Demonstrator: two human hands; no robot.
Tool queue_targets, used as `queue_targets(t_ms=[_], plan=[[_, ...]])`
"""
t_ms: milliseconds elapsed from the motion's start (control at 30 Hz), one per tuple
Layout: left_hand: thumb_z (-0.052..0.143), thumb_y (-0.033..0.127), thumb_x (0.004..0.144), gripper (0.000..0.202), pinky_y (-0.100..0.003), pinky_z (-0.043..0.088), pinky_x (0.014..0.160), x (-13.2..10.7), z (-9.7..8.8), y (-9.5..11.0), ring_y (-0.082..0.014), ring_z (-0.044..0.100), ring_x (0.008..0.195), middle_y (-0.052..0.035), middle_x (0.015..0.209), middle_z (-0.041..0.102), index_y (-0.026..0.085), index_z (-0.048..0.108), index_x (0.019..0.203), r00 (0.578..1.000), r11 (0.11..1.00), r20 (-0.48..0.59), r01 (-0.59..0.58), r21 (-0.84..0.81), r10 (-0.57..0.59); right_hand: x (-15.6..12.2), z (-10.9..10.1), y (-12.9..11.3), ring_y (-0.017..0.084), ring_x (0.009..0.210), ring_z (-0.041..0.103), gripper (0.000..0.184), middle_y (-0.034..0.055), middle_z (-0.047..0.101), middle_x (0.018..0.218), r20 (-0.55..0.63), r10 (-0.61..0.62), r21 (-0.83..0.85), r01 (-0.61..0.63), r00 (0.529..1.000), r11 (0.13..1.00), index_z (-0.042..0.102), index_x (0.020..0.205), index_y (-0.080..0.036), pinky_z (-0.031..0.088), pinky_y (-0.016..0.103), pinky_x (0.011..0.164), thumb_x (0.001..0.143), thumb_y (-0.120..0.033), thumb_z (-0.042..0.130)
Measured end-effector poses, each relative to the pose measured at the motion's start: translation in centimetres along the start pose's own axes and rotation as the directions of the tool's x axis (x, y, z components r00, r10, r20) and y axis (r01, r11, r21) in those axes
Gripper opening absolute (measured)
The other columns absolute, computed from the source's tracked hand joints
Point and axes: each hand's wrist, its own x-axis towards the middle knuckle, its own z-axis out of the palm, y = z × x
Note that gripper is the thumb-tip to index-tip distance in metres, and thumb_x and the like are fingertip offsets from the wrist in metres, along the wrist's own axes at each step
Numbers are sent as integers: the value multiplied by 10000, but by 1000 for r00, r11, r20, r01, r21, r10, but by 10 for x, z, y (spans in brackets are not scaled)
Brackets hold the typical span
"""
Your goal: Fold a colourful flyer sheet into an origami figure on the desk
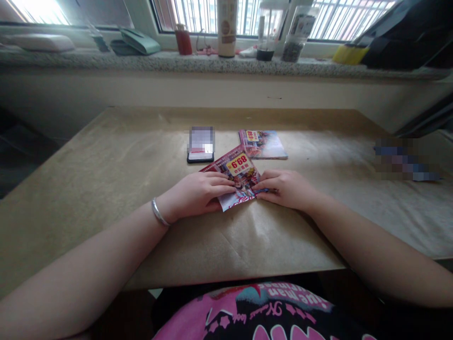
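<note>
A colourful printed leaflet (244, 175) lies at a slant on the table in front of me, its yellow price label upside down to my view. My left hand (201, 191), with a silver bangle at the wrist, grips its left side, fingers over the top and the thumb mostly hidden. At the lower right edge, my right hand (283, 188) pinches the paper between bent fingers and thumb. Just beyond the leaflet sits a stack of similar leaflets (269, 145), partly overlapped by its upper corner. A phone (200, 156) with a lit, blurred screen lies to the left of the stack.
A brown covering lies over the table (106, 189). Some blurred printed item (406, 160) rests at the right side. Along the stone windowsill (198, 66) stand a red bottle (183, 40), a tall canister (227, 28), clear jars (295, 35) and a dark bag (406, 38).
</note>
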Motion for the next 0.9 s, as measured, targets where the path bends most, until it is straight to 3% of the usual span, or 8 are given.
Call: queue_targets(t_ms=[200,533,800,900], plan=[[579,415,894,398,-421,444,1065,3,1,2,-248,566,1206,-55,1277,632,237,612,1248,998,998,-14,-55,-43,54,1,1,-6,174,845,653,240,39,708,988,-27,54,-58,-55,998,997,737,1011,-258,438,268,688,882,-381,576],[535,359,912,351,-388,489,1015,-1,-1,5,-218,608,1147,-46,1225,664,236,627,1228,1000,997,-4,-9,-81,9,0,-2,-8,183,850,655,230,38,703,968,-12,69,-70,-70,998,995,734,996,-253,438,276,685,871,-371,580],[516,298,915,223,-348,489,989,-3,-1,4,-175,664,976,-36,1029,727,211,704,999,999,991,-41,4,-136,-10,-1,-2,-8,190,880,665,256,36,703,1025,9,72,-73,-71,997,995,735,1032,-253,457,288,710,881,-371,566],[515,283,914,205,-331,492,955,-1,1,3,-168,656,932,-48,956,721,203,703,933,997,978,-47,55,-202,-66,-1,-3,-7,195,880,662,258,41,705,1025,8,53,-91,-52,999,994,734,1029,-246,455,292,712,885,-369,558]])
